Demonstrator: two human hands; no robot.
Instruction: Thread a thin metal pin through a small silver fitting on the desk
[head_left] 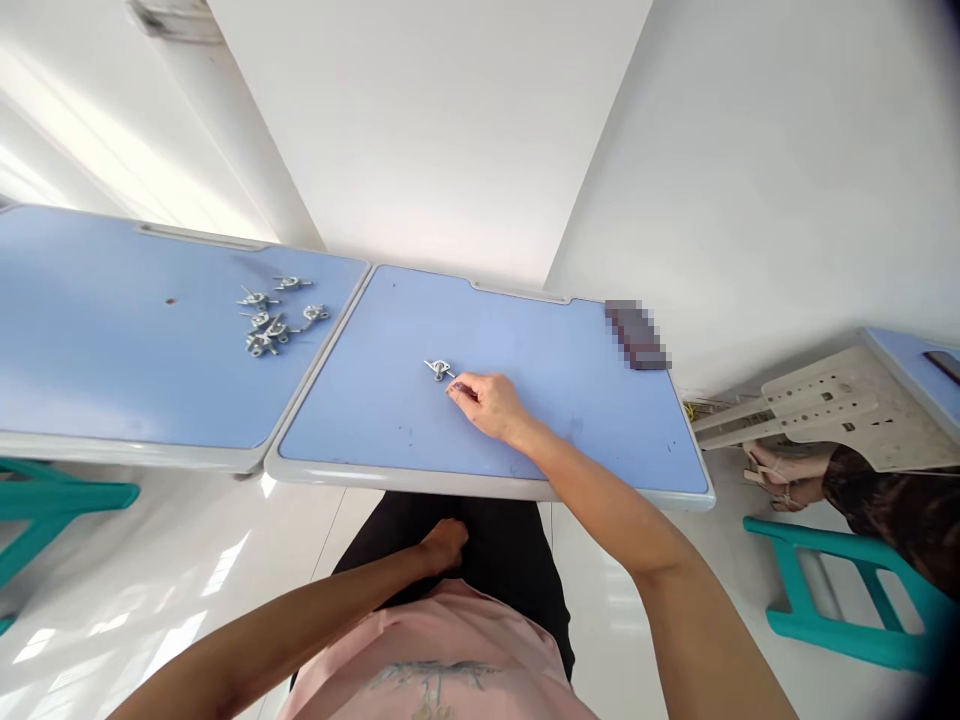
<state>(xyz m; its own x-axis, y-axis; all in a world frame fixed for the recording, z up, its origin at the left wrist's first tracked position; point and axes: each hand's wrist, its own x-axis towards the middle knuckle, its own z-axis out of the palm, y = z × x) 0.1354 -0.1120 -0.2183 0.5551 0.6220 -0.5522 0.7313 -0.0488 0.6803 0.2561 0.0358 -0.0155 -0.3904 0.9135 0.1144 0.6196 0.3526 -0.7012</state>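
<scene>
A small silvery metal fitting (439, 370), with a flat flange and thin rods sticking out, lies on the blue desk (360, 420) in front of me. My right hand (487, 402) rests at its right side, with thumb and fingers pinched at the end of one rod. The fingers hide part of that contact. Down on my lap, my left hand (446, 545) is curled closed over the black trousers, and nothing shows in it.
Several similar metal fittings (274, 325) sit in a cluster on the adjoining desk (112, 370) at left. A blurred-out dark rectangular object (637, 335) lies at the back right. Green stools (855, 590) stand on both sides, and another person's foot (787, 470) shows at right.
</scene>
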